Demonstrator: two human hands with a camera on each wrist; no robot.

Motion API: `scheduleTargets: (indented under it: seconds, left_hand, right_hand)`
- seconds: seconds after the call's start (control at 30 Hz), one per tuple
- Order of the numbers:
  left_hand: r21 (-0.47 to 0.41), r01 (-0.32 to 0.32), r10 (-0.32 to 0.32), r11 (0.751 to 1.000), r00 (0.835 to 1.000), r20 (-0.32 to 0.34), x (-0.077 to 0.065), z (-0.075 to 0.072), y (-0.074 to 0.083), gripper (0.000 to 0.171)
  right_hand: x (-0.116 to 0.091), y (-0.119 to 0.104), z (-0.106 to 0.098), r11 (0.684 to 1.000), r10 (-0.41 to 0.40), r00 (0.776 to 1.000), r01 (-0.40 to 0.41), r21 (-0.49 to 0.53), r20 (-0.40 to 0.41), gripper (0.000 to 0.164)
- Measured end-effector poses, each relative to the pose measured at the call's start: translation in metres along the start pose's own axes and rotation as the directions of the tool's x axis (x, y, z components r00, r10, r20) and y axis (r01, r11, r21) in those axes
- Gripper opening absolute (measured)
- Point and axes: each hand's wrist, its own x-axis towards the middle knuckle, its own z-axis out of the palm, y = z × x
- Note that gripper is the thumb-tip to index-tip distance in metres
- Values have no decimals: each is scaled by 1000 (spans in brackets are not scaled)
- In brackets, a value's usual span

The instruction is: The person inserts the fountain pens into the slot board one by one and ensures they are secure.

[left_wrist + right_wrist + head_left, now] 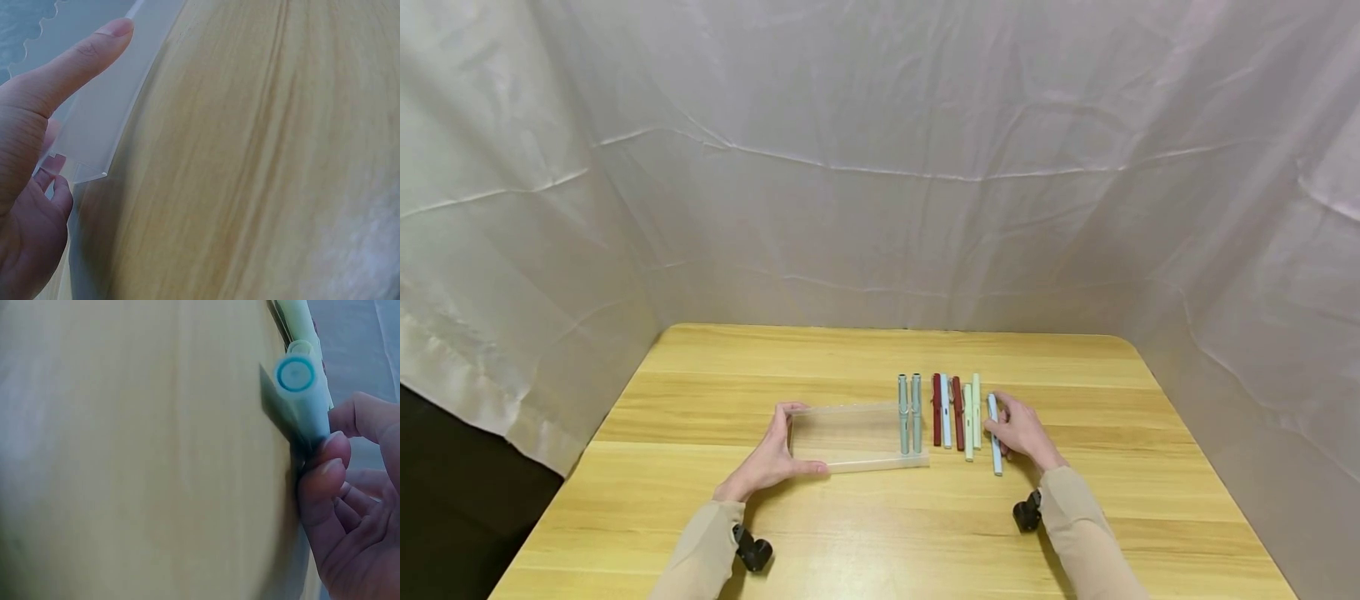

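Observation:
My left hand [778,454] grips the left end of a clear plastic pen holder [872,466], thumb along its front and fingers at the back. A scalloped edge of the holder shows in the left wrist view, beside the thumb [78,62]. Two grey-green pens [903,429] lie side by side across the holder's right end. At the right, my right hand [1022,431] pinches a light blue pen [996,458] between thumb and fingers. The round end of that pen [295,374] faces the right wrist camera. Immediately left of it lie two pale green pens [968,433].
Between the holder and the pale green pens lie a dark red pen [936,417], another light blue pen [946,421] and a second dark red pen [958,421], roughly parallel. Pale curtains [880,208] surround the wooden table [880,533] at the back and sides.

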Motion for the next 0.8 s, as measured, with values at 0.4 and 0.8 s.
scheduleTargets:
  seconds: [0.4, 0.8]
  left_hand:
    - [3, -5, 5, 1000, 1000, 3, 0, 0, -1, 105]
    - [3, -8, 8, 1000, 1000, 3, 0, 0, 1, 105]
  right_hand:
    - [-4, 2, -1, 997, -30, 999, 32, 75, -26, 62]
    - [-9, 2, 1, 986, -18, 999, 25, 165, -47, 59]
